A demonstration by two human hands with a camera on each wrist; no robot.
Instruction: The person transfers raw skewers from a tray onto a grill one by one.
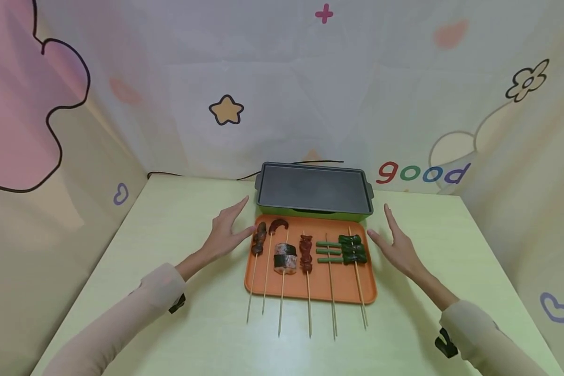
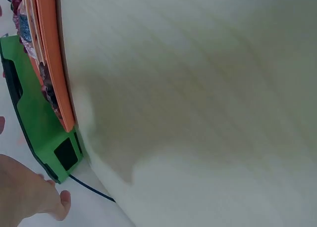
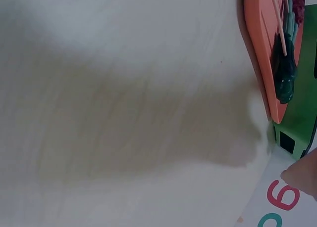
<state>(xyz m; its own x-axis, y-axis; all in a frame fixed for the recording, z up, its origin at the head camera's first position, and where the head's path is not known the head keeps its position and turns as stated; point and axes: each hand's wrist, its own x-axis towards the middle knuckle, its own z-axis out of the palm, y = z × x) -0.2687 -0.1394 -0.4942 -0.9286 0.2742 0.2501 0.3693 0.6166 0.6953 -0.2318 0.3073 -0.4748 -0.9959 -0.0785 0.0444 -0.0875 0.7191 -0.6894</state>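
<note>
My left hand [image 1: 223,232] is held over the table with straight fingers and thumb spread, beside the left edge of an orange tray [image 1: 319,292]. On the tray's other side, my right hand [image 1: 399,248] is likewise spread and holds nothing. Several food skewers lie side by side on the tray, sticks overhanging its near edge: a dark brown one [image 1: 258,241], a curled dark red one [image 1: 278,224], a white roll with dark bands [image 1: 285,258], red meat chunks [image 1: 306,253], green stalks [image 1: 328,252] and dark green bundles [image 1: 352,249]. Behind the tray stands a green electric griddle [image 1: 315,188] with a flat grey plate.
The pale table [image 1: 188,324] extends to both sides and in front of the tray. A black cord [image 2: 91,189] runs from the griddle along the back. A printed curtain [image 1: 282,104] closes off the rear and both sides.
</note>
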